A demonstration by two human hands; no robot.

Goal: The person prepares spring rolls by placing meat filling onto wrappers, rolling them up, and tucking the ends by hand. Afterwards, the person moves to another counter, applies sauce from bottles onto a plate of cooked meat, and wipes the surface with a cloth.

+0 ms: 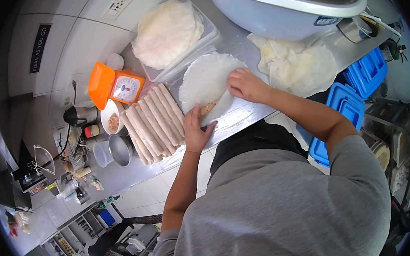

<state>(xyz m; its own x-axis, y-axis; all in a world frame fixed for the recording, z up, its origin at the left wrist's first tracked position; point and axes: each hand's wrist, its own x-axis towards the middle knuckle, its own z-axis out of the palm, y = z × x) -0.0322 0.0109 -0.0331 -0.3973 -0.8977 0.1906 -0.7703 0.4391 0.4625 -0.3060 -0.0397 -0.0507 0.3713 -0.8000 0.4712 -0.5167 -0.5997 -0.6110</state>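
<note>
Your right hand (249,85) is pinching the spring-roll wrapper (208,77), which is lying beside the rolls (153,117); your left hand (197,132), thumb spread, is resting by the filling (208,108). Even, gentle tension should be keeping the fold snug.

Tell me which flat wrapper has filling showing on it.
The wrapper at the left hand and right hand: filling shows on it, while the boxed stack and loose pile show none.
</note>
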